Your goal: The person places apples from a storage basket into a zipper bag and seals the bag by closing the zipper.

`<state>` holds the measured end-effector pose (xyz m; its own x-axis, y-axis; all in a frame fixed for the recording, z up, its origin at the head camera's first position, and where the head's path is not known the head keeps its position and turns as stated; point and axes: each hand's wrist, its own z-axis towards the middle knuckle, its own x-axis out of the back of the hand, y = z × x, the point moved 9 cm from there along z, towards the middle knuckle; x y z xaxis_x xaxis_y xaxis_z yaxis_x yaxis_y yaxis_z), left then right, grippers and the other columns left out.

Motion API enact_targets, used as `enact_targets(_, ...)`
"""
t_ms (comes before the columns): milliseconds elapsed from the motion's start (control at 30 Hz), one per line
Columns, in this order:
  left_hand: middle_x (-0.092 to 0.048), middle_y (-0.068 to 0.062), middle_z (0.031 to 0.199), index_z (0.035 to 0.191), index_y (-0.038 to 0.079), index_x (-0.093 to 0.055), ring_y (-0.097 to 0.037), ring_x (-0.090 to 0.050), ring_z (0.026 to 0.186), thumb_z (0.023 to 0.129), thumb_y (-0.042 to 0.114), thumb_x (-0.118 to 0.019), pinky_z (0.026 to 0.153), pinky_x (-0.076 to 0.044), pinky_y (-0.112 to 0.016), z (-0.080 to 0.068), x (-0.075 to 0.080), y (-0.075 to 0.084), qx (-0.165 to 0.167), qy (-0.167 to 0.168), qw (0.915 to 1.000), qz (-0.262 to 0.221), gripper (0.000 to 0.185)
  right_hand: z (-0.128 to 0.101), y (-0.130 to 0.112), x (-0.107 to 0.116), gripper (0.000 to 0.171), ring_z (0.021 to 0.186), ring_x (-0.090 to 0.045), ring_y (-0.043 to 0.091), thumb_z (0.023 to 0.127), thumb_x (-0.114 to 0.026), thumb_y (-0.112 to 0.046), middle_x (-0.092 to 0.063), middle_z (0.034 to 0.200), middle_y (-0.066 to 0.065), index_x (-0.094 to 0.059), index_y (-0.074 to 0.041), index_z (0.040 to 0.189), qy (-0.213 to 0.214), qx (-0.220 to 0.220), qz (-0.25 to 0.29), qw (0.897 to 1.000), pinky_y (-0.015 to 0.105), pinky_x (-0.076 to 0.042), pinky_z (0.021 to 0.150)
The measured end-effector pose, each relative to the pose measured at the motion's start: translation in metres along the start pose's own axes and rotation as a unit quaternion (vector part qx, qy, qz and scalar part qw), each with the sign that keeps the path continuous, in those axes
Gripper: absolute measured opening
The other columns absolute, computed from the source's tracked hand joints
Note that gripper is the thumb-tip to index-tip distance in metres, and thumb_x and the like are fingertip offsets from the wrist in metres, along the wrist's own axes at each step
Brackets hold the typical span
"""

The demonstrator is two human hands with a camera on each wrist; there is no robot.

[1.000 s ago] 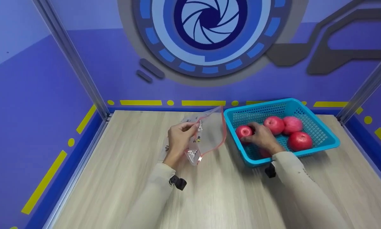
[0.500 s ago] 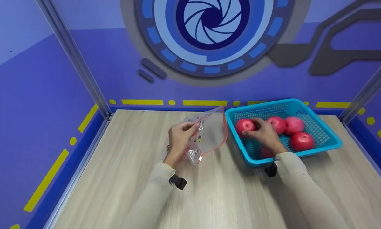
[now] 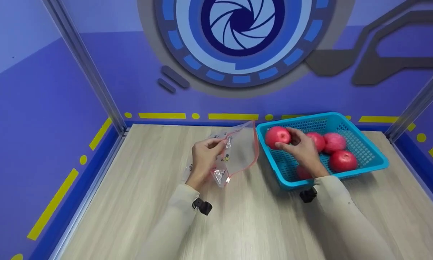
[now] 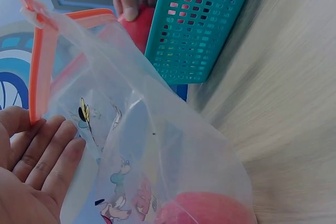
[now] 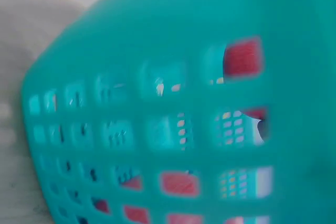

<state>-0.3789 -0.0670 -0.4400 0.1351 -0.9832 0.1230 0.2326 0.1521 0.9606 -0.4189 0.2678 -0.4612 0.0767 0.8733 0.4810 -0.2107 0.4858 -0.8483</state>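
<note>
The wooden table [image 3: 137, 202] carries the work, with a teal basket [image 3: 368, 153] on its right half near the back wall. Just left of the basket, the left hand [image 3: 203, 159] holds up a clear zip bag [image 3: 239, 150] with an orange zip strip, fingers pinching one lip near the mouth. In the left wrist view a red round thing shows low in the bag, though whether it lies inside or behind the film cannot be told. The right hand [image 3: 303, 150] grasps an apple [image 3: 277, 136], fingers curled round it, lifted to about the height of the basket's left rim; three more apples [image 3: 332, 148] lie in the basket, and another red one shows partly behind the wrist.

To do this step well, the apple should probably clear the rim fully before it moves left — a low carry could clip the wall and tip the light basket. The bag's mouth looks only partly spread, so the left hand would do well to pull its lip away from the other side, or the apple may catch on the zip strip. A firm grasp matters, since the skin looks smooth.

The bag's long axis runs slanted in the head view, from its lower end near the table up and back to the top corner beside the basket; the orange-edged mouth faces right, toward the apple. The apple itself is nearly round — where its stem points cannot be told.
</note>
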Motion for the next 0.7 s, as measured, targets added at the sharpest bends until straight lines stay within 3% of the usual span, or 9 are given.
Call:
enact_targets(233, -0.077, 0.0, 0.088, 0.102, 0.01, -0.085, -0.015, -0.069, 0.078, 0.097, 0.023, -0.081, 0.069, -0.056, -0.024, 0.002, -0.002, 0.003, -0.009, -0.002, 0.9999, 0.009, 0.014, -0.012, -0.03, -0.001, 0.086, 0.138, -0.056, 0.036, 0.089, -0.088, -0.038, -0.057, 0.151, 0.019, -0.047, -0.002, 0.156, 0.003, 0.028, 0.026, 0.999, 0.051, -0.052, 0.105)
enact_targets(533, -0.078, 0.0, 0.089, 0.103, 0.01, -0.085, -0.017, -0.071, 0.081, 0.097, 0.023, -0.081, 0.072, -0.058, -0.025, 0.002, -0.005, 0.005, -0.002, -0.007, 1.0, -0.002, 0.015, -0.027, -0.067, 0.0, 0.077, 0.133, -0.06, 0.03, 0.089, -0.09, -0.023, -0.062, 0.146, 0.014, -0.052, -0.002, 0.153, 0.016, 0.093, 0.071, 0.993, 0.023, -0.053, 0.099)
enact_targets(700, -0.079, 0.002, 0.091, 0.104, 0.012, -0.085, -0.017, -0.073, 0.083, 0.097, 0.024, -0.081, 0.074, -0.059, -0.027, 0.002, -0.006, 0.005, -0.003, -0.009, 0.9999, 0.003, 0.015, -0.033, -0.084, -0.004, 0.076, 0.132, -0.062, 0.027, 0.088, -0.09, -0.021, -0.063, 0.145, 0.012, -0.053, -0.003, 0.152, 0.009, 0.118, 0.072, 0.99, 0.02, -0.053, 0.097)
